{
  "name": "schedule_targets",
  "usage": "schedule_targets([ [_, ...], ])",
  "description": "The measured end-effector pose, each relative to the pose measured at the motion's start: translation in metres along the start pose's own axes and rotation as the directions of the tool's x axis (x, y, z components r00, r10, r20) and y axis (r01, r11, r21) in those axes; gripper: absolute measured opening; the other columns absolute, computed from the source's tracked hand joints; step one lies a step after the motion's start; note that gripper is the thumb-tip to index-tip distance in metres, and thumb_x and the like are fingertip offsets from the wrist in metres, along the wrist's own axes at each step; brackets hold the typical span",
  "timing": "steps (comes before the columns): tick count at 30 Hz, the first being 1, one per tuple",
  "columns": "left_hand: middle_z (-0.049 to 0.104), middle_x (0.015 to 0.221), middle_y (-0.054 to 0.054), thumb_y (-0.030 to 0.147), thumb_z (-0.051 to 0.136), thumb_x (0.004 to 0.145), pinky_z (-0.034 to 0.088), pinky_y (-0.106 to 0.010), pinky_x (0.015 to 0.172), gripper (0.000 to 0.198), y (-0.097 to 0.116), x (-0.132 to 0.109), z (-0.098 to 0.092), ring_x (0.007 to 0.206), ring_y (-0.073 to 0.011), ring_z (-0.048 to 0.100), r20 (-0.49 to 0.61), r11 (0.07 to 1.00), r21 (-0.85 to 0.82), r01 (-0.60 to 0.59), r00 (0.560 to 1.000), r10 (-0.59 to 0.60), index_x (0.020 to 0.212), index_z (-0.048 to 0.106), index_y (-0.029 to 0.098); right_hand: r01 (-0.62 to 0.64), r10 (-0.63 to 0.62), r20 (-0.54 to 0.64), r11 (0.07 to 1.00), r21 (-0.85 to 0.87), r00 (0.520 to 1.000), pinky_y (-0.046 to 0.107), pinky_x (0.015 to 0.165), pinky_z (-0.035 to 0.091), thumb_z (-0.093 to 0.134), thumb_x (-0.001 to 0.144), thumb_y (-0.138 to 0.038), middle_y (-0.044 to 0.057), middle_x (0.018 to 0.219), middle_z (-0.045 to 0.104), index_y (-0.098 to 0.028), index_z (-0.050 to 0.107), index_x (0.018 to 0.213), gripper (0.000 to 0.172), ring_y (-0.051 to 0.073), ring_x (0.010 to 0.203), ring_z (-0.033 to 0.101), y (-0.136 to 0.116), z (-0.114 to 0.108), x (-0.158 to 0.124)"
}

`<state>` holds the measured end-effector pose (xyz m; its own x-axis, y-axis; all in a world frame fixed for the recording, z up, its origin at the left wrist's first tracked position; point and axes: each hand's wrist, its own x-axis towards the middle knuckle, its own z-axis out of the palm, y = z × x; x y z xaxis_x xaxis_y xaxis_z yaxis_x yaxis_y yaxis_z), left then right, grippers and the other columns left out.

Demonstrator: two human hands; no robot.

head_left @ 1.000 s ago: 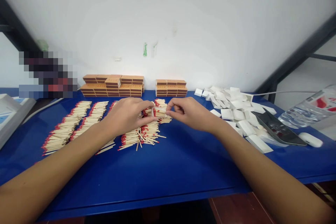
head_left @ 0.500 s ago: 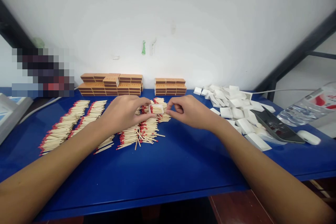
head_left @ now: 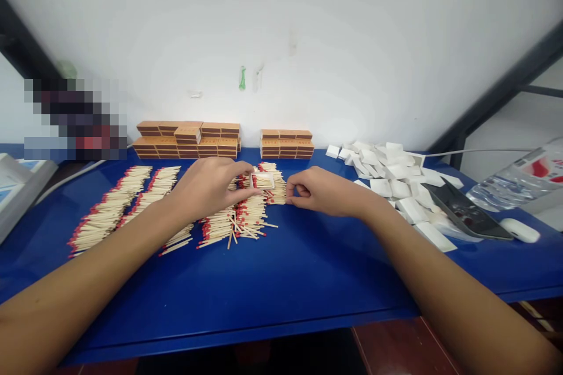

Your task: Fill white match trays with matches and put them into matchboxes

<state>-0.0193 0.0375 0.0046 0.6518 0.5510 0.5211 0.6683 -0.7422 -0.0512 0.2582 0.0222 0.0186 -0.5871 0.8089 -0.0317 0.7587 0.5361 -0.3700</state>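
My left hand (head_left: 211, 184) pinches a small white matchbox tray (head_left: 268, 185) between thumb and fingers, with some matches lying in it. Just to the right, my right hand (head_left: 319, 190) is closed, its fingertips curled in beside the right end of a pile of matches (head_left: 278, 192). What those fingertips hold, if anything, is too small to make out. Under and in front of the tray lie more red-tipped matches (head_left: 253, 217), a few of them loose and crossed. Part of the match rows is hidden behind my left hand.
Two more match rows (head_left: 109, 208) stretch along the left of the blue table (head_left: 281, 287). Stacked matchboxes (head_left: 167, 146) stand against the wall, with a smaller stack (head_left: 287, 145) beside them. At right are heaped white trays (head_left: 398, 173), a phone (head_left: 466, 211), a mouse (head_left: 519, 229) and a plastic bottle (head_left: 505, 184).
My right hand has moved slightly to the right, away from the tray. The left hand still grips the tray in nearly the same place.
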Motion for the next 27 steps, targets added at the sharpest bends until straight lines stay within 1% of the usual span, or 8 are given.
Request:
schedule_targets([
  [3,0.079,0.091,-0.007,0.060,0.067,0.094,0.049,-0.031,0.070,0.046,0.001,0.000,0.000,0.081,-0.0237,0.074,0.003,1.000,0.005,0.004,1.000,-0.004,0.113,0.074,0.018,0.007,-0.008,0.030,1.000,0.029,1.000,0.029,0.060,0.029,0.063,0.087,-0.023,-0.002,0.070,0.062,-0.020,0.069,0.082,0.008,0.012,0.059,0.047,-0.001,0.000,-0.002],
  [7,0.079,0.090,-0.006,0.060,0.067,0.094,0.048,-0.030,0.069,0.045,0.001,0.000,0.000,0.080,-0.0226,0.074,0.007,1.000,0.007,0.000,1.000,0.000,0.112,0.074,0.019,0.035,-0.040,0.053,0.996,0.087,0.998,0.029,0.060,0.028,0.065,0.090,-0.032,-0.001,0.071,0.061,-0.020,0.070,0.084,0.014,0.012,0.059,0.045,-0.005,0.000,-0.002],
  [11,0.078,0.089,-0.006,0.060,0.067,0.094,0.048,-0.030,0.068,0.045,-0.001,0.000,0.001,0.080,-0.0232,0.074,-0.008,1.000,0.024,-0.012,1.000,0.013,0.112,0.074,0.019,0.051,-0.054,0.061,0.997,0.054,0.997,0.029,0.061,0.030,0.066,0.089,-0.026,-0.001,0.071,0.059,-0.019,0.070,0.083,0.010,0.012,0.059,0.045,-0.010,0.000,-0.002],
  [15,0.078,0.090,-0.007,0.059,0.065,0.096,0.049,-0.030,0.070,0.044,-0.001,0.000,0.000,0.082,-0.0228,0.074,0.002,1.000,0.009,-0.008,1.000,0.008,0.111,0.073,0.018,0.043,-0.046,0.058,0.998,0.052,0.997,0.029,0.061,0.030,0.067,0.089,-0.025,-0.002,0.070,0.059,-0.020,0.070,0.089,0.006,0.012,0.060,0.045,-0.012,-0.001,-0.002],
  [20,0.078,0.090,-0.006,0.061,0.064,0.095,0.048,-0.029,0.069,0.046,0.000,0.000,-0.001,0.081,-0.0222,0.074,0.008,1.000,0.002,-0.002,1.000,0.002,0.111,0.073,0.019,0.065,-0.069,0.064,0.996,0.060,0.996,0.029,0.061,0.030,0.066,0.091,-0.029,-0.001,0.072,0.059,-0.020,0.071,0.087,0.010,0.012,0.059,0.044,-0.010,0.000,-0.002],
  [24,0.079,0.090,-0.006,0.060,0.066,0.095,0.048,-0.029,0.068,0.044,0.001,0.000,-0.001,0.079,-0.0217,0.074,-0.004,1.000,0.009,-0.008,1.000,0.008,0.112,0.073,0.020,0.036,-0.041,0.079,0.997,0.065,0.996,0.029,0.060,0.028,0.067,0.091,-0.032,-0.001,0.071,0.058,-0.020,0.071,0.086,0.014,0.012,0.059,0.043,-0.007,0.000,-0.002],
  [27,0.079,0.091,-0.006,0.058,0.066,0.095,0.049,-0.030,0.070,0.042,0.000,0.000,-0.001,0.081,-0.0220,0.074,0.002,1.000,0.005,-0.008,1.000,0.008,0.111,0.073,0.020,0.016,-0.020,0.065,0.997,0.069,0.998,0.029,0.060,0.028,0.066,0.091,-0.032,-0.002,0.070,0.058,-0.020,0.070,0.086,0.013,0.012,0.058,0.043,-0.007,-0.001,-0.002],
])
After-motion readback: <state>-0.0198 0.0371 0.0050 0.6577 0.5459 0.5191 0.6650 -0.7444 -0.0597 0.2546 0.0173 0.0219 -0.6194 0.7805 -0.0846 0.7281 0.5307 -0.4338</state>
